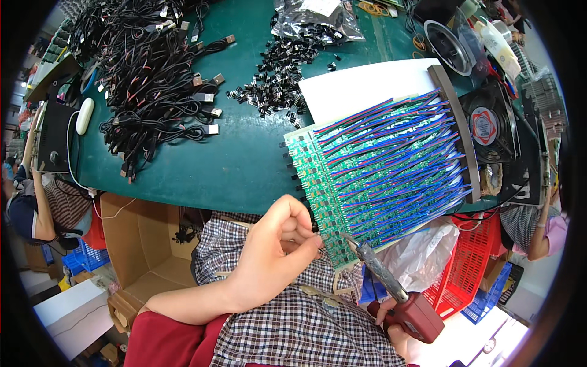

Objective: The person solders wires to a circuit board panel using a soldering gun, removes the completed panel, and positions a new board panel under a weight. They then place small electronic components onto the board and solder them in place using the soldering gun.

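My left hand is closed in a pinch at the near left edge of a panel of green circuit boards. Whatever its fingertips hold is too small or hidden to make out. In my right hand is a soldering gun with a dark red body, partly covering the fingers. Its metal tip points up and left, at the panel's near corner. Rows of blue, red and black wires run across the panel toward a dark bar. Small black connectors line the panel's left edge.
Black USB cables lie heaped at the back left of the green table. Loose black connectors are piled near a clear plastic bag. A fan stands at right; a cardboard box and red basket sit below the table edge.
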`<state>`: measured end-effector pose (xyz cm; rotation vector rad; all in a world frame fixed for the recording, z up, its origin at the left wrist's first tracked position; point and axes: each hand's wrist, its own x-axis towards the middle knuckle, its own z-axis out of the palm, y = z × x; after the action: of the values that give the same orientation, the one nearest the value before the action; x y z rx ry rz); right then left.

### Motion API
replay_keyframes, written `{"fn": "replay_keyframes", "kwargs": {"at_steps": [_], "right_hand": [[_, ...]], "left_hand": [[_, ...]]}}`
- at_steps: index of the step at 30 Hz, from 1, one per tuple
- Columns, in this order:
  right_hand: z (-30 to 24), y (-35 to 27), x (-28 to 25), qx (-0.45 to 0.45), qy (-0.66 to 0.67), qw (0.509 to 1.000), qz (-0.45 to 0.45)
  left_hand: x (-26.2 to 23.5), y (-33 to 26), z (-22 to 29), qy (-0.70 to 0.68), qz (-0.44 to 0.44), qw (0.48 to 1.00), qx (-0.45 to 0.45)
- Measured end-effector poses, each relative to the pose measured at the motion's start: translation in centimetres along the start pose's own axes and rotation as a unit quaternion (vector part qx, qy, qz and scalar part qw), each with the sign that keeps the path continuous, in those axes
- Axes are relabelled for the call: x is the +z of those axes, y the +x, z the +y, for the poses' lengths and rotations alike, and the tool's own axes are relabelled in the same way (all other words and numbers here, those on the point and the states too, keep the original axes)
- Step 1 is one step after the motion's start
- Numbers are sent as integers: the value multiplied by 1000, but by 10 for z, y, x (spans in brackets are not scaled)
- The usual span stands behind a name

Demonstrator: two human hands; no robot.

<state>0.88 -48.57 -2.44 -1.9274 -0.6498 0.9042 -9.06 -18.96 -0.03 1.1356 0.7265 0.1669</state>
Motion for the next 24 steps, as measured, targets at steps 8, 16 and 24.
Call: {"fn": "replay_keyframes", "kwargs": {"at_steps": [8, 16, 24], "right_hand": [[-4, 4, 10, 17, 62, 998, 18], [12, -10, 2, -24, -142, 989, 44], [15, -8, 8, -25, -62, 995, 80]], "left_hand": [[1, 3, 3, 24, 5, 1000, -10], [1, 4, 2, 32, 0, 999, -5], [-2, 6, 2, 43, -14, 999, 3]]}}
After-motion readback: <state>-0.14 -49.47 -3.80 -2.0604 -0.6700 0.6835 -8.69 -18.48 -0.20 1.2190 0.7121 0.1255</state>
